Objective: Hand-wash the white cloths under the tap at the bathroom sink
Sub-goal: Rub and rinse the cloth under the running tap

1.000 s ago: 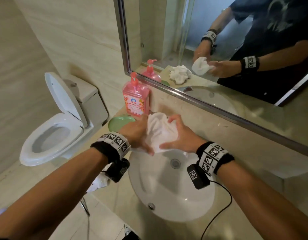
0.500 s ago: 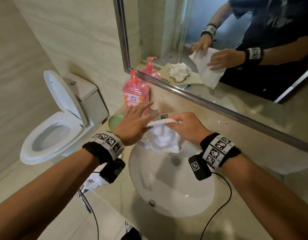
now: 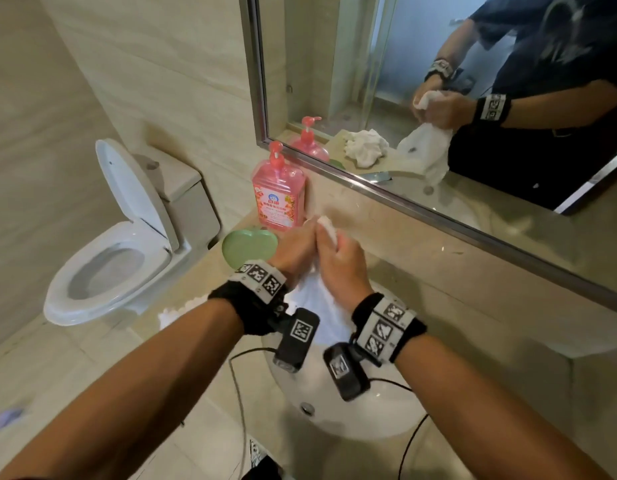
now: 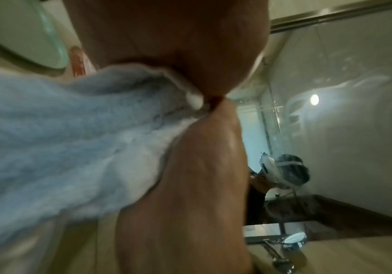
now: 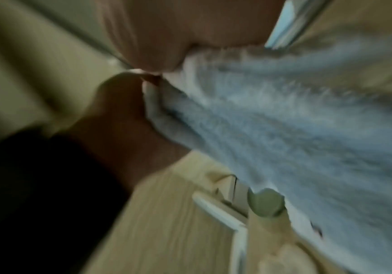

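Both hands are pressed together over the back of the white sink (image 3: 352, 424). My left hand (image 3: 293, 251) and right hand (image 3: 338, 261) each grip the bunched top of one white cloth (image 3: 315, 303). Its lower part hangs between my wrists into the basin. A small tuft sticks out above my right fingers. In the left wrist view the cloth (image 4: 73, 139) fills the left side, pinched at its top. The right wrist view is blurred, with the cloth (image 5: 284, 133) on the right. A second white cloth (image 3: 177, 310) lies crumpled on the counter at left. My hands hide the tap.
A pink soap bottle (image 3: 278, 199) stands at the wall behind my hands, a green soap dish (image 3: 248, 249) beside it. The toilet (image 3: 120, 244) with its lid raised is at left. A mirror (image 3: 438, 81) runs above the counter. Cables trail from my wrists over the sink's front.
My hands have come together. The cloth was held spread by its top edge with my left fingers straight; now both hands grip it bunched, and it hangs lower into the basin.
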Tool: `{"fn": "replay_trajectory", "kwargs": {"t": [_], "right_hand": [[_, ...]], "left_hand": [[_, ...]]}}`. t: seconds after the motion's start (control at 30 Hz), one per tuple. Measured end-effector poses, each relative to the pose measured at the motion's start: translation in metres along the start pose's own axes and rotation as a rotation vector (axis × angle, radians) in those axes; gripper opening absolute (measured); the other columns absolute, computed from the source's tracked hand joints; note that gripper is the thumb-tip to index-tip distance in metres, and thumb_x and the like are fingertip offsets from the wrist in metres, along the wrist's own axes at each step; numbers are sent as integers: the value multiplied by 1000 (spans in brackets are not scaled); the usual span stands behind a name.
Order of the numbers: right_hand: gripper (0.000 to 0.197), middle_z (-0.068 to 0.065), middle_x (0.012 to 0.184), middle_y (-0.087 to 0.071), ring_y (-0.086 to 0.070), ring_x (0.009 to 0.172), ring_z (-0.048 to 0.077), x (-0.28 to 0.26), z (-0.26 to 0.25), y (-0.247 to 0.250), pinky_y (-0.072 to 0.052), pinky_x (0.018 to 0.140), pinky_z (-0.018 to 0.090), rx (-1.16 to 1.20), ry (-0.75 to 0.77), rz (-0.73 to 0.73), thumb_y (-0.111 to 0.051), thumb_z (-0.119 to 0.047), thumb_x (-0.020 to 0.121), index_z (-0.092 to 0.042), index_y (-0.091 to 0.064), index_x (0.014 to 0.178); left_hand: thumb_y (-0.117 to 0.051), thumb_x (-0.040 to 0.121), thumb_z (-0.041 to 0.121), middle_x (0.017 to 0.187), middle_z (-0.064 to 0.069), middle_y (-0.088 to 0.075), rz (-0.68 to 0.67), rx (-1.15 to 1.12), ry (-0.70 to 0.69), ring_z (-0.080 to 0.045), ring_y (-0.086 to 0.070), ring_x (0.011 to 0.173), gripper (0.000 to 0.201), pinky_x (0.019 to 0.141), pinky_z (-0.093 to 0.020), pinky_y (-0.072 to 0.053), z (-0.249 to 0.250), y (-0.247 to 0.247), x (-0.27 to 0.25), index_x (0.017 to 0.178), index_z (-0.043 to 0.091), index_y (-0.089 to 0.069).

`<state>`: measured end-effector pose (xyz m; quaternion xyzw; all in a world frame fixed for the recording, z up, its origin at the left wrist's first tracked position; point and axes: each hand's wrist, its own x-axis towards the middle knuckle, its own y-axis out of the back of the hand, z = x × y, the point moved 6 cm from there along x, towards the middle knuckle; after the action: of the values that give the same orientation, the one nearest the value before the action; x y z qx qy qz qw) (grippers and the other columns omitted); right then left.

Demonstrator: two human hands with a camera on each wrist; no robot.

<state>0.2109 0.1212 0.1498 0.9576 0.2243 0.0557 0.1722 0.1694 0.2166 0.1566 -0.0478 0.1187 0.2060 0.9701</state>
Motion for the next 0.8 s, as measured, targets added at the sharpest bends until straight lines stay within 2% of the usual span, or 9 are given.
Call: {"fn": "replay_trajectory", "kwargs": {"t": [0.13,0.2,0.27,0.4,0.47,0.53,0.6,0.7,0.8], "right_hand": [[46,-1,74,-68,-66,69,9,13,4,5,-51,55,23,24,-137,51,-42,-52,102,-18,-68,87],[45,-10,62,-64,-58,54,-2,6,-1,-4,-40,45,12,1,-30,-10,-42,-52,102,-21,-63,79],[44,-17,55,-62,-55,50,-2,5,1,-5,-39,43,12,4,-22,-25,-42,-49,103,-22,-60,74],[41,3,90,-71,-66,86,21,20,5,15,-49,74,31,-221,-40,-115,-42,-45,104,-17,-71,95],[40,2,91,-69,-65,90,22,18,2,18,-46,71,31,-267,33,-190,-45,-49,102,-17,-69,98],[39,-2,95,-69,-66,91,18,13,1,19,-50,72,29,-248,64,-324,-61,-55,92,-17,-66,103],[50,-4,108,-68,-64,97,15,9,6,17,-51,79,28,-431,123,-498,-78,-45,80,-18,-62,119],[40,1,110,-68,-63,99,20,7,29,25,-51,87,34,-765,103,-587,-74,-35,87,-14,-63,120],[25,3,90,-69,-65,83,24,6,53,47,-52,78,34,-392,-141,-499,-69,-40,92,-15,-66,93]], "left_hand": [[-40,100,41,84,0,-69,-54,183,-51,-10,-66,72,34,65,-25,-54,-3,-6,-3,88,27,-69],[-40,102,34,87,1,-64,36,188,12,-10,-61,76,38,72,-27,-54,-6,7,4,111,9,-67],[-42,102,31,87,-4,-62,-18,147,33,-16,-60,77,37,77,-31,-52,-8,5,1,114,5,-64],[-53,96,33,88,-4,-66,-274,103,28,-18,-62,78,21,71,-28,-54,-7,-2,-11,98,15,-64],[-65,89,41,89,9,-64,-361,585,-59,-9,-61,80,17,71,-18,-48,-6,13,-10,98,27,-61],[-73,80,49,86,9,-59,-361,1227,-102,-14,-59,83,29,74,-25,-45,-15,35,-8,90,28,-55],[-69,83,50,90,-2,-62,-336,1464,-75,-23,-59,87,35,79,-35,-47,-21,52,-7,90,18,-56],[-65,89,45,91,-17,-68,-363,1133,-9,-24,-61,77,38,74,-39,-50,-25,64,-9,92,7,-65],[-59,95,40,97,-21,-68,-215,788,-55,-33,-65,83,40,79,-45,-55,-16,78,-12,99,2,-66]]}}
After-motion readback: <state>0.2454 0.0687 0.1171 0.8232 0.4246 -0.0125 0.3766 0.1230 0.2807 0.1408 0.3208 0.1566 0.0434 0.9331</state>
